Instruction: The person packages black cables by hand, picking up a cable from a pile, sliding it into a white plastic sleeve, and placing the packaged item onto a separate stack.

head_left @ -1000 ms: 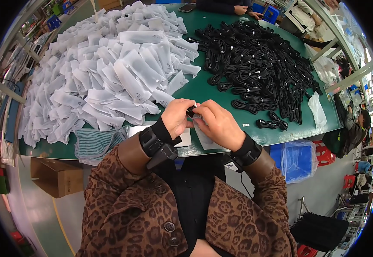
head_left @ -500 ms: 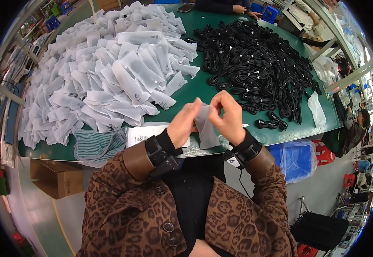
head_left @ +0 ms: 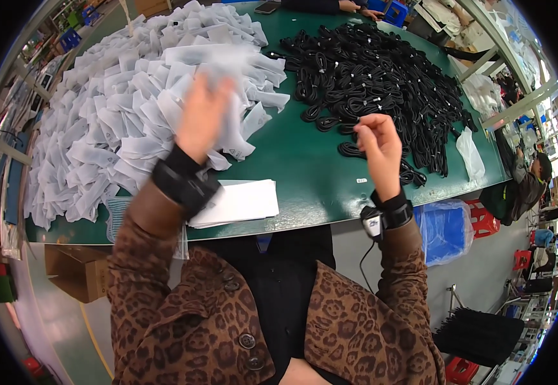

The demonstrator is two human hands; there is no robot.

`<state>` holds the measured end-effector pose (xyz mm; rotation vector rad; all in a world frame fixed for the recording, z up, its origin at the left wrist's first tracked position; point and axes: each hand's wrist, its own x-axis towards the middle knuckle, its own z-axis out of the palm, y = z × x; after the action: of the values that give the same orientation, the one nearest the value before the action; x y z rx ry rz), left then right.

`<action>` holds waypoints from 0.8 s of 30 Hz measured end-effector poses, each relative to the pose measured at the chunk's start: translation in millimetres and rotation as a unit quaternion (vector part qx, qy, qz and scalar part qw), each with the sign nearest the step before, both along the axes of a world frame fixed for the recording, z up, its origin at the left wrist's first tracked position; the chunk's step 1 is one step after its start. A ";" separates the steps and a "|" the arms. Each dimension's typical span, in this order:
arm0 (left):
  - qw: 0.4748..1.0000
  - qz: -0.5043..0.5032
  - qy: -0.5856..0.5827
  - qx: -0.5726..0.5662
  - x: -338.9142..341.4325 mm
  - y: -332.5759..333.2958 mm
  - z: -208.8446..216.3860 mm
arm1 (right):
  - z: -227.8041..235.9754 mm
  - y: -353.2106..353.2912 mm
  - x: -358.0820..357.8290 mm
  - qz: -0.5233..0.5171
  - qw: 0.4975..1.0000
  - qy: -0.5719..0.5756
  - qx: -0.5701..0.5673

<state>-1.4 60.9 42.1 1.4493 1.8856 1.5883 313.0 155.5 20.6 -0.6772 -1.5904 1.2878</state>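
Although the white pouches heaped left look finished, I judge work incomplete: loose black cable coils remain right. Right hand: fingers narrow at the coils, grip unclear. Left hand: over the pouches, blurred; I cannot tell its state.

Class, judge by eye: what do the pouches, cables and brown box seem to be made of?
Pouches: probably thin plastic, matte and frosted, since they look cloudy and creased.
Cables: likely rubber or soft plastic outside, black with a slight sheen on the coils.
Box: apparently cardboard, dull brown, judging by its flat, folded panels.
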 end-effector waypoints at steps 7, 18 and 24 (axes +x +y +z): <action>0.958 0.105 0.232 0.134 -46.0 -31.9 8.5 | -77.2 32.8 64.8 -0.127 0.723 -0.499 0.461; 0.972 -0.118 0.202 -0.024 83.3 -100.5 -100.9 | -85.4 -41.1 4.6 -0.056 0.858 -0.387 0.332; 0.974 -0.101 0.200 -0.042 79.9 -100.6 -113.3 | -73.8 -74.2 -15.3 0.028 0.947 -0.269 0.176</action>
<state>78.5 -39.6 -71.2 1.9669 1.8997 1.1738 297.8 81.4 -53.2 -0.7982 -2.2290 0.8534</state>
